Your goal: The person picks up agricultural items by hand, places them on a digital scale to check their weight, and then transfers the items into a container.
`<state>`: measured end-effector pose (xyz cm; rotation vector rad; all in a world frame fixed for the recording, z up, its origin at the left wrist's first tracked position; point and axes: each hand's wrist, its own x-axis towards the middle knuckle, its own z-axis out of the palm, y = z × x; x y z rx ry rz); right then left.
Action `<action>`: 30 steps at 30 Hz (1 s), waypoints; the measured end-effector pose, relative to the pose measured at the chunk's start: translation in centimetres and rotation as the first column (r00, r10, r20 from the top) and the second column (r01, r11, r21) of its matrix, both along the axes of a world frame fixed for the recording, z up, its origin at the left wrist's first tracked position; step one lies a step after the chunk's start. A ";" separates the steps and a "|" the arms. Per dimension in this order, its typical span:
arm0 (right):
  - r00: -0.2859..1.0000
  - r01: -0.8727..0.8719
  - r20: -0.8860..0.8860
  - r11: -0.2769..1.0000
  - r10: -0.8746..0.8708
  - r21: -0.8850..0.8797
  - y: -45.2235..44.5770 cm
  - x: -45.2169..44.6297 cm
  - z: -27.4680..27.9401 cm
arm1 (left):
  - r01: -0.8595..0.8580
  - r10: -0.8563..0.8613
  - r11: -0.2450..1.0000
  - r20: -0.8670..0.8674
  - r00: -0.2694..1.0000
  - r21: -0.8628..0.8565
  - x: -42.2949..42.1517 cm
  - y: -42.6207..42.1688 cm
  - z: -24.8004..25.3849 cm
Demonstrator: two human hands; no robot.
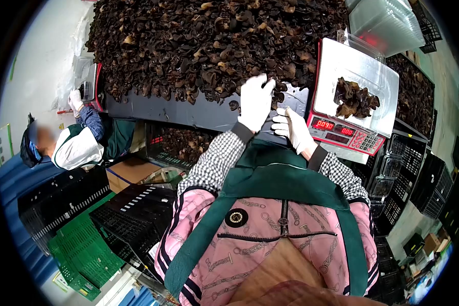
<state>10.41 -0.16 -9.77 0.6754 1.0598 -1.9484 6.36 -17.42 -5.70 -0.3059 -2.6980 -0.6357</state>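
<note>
My left hand (256,102), in a white glove, reaches to the near edge of a large heap of dark wood ear mushrooms (209,46). Its fingers are stretched forward and slightly apart, with a few mushrooms close beside the fingertips. Lower and to the right, my gloved right hand (292,128) hovers by the table edge, fingers loosely bent and apart, with nothing visible in it. A small pile of wood ear mushrooms (357,98) lies on the steel plate of a red digital scale (346,135), to the right of both hands. The left display seems to read 0.090.
Stacked clear plastic trays (385,25) stand behind the scale. A co-worker (79,145) is at another scale (90,84) on the left. Black crates (135,217) and a green crate (84,250) sit at lower left; more black crates (405,168) stand at right.
</note>
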 end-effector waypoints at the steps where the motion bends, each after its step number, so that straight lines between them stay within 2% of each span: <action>1: 1.000 0.004 -0.004 1.000 -0.004 0.009 -0.1 0.1 -0.2 | -0.027 0.020 0.990 -0.053 0.998 -0.136 -1.2 0.2 0.2; 2: 1.000 0.001 -0.012 1.000 -0.001 0.012 -0.1 0.2 -0.3 | -0.059 0.031 0.962 -0.108 0.994 -0.266 -2.3 0.3 0.1; 4: 1.000 -0.008 -0.027 1.000 0.009 0.019 -0.1 0.4 -0.4 | 0.031 -0.045 0.963 -0.047 0.998 -0.267 -4.2 -0.8 -1.4; 6: 1.000 -0.015 -0.013 1.000 0.015 -0.025 0.2 0.3 -0.6 | 0.026 -0.034 0.998 -0.156 0.987 -0.051 -4.7 -1.3 -1.0; 8: 1.000 -0.023 -0.010 0.996 0.022 -0.092 0.7 0.3 -0.8 | 0.010 0.006 0.997 -0.222 0.975 0.073 -4.1 -1.6 1.2; 10: 1.000 0.012 0.017 0.986 -0.009 -0.165 0.9 0.0 1.2 | 0.071 -0.050 0.970 -0.098 0.994 0.233 -2.0 -1.5 2.3; 11: 0.999 0.030 0.029 0.979 -0.024 -0.200 0.8 -0.1 1.9 | 0.072 -0.073 0.968 -0.004 0.997 0.241 -0.3 -1.0 2.4; 12: 0.997 0.080 0.035 0.969 -0.074 -0.232 0.7 -0.1 2.1 | 0.160 -0.183 0.980 0.226 0.957 0.117 1.0 -0.5 4.0; 14: 0.984 0.176 0.054 0.940 -0.168 -0.291 0.4 -0.1 2.2 | 0.203 -0.307 0.897 0.224 0.925 0.394 3.9 0.1 2.4; 15: 0.991 0.135 0.051 0.951 -0.126 -0.280 0.5 0.0 1.6 | 0.159 -0.246 0.923 0.220 0.944 0.351 4.1 0.1 1.3; 17: 0.999 0.045 -0.024 0.993 -0.048 -0.109 0.6 0.6 0.5 | 0.066 -0.122 0.963 0.204 0.971 0.263 3.9 0.1 -0.4; 18: 0.998 0.002 -0.068 0.999 -0.005 -0.044 0.5 0.7 0.3 | 0.060 -0.087 0.985 0.170 0.982 0.160 3.3 0.3 -0.3; 20: 0.999 0.023 -0.047 0.999 -0.024 -0.028 0.4 0.9 -0.1 | 0.083 -0.103 0.991 0.216 0.971 0.103 2.6 0.6 -1.3; 23: 0.999 0.031 -0.033 0.998 -0.033 -0.048 0.0 1.0 -0.6 | 0.091 -0.104 0.995 0.405 0.908 0.052 1.7 1.5 -1.1; 26: 0.997 0.079 0.025 0.995 -0.077 -0.066 -0.4 0.8 0.2 | 0.187 -0.147 0.980 0.401 0.904 -0.062 1.7 1.8 -2.4; 27: 0.994 0.101 0.052 0.993 -0.098 -0.068 -0.5 0.6 0.8 | 0.201 -0.169 0.977 0.322 0.931 -0.067 1.7 1.8 -2.5; 30: 0.983 0.150 0.123 0.984 -0.138 -0.092 -0.4 0.1 1.3 | 0.225 -0.191 0.972 0.329 0.925 -0.071 1.3 2.1 -2.8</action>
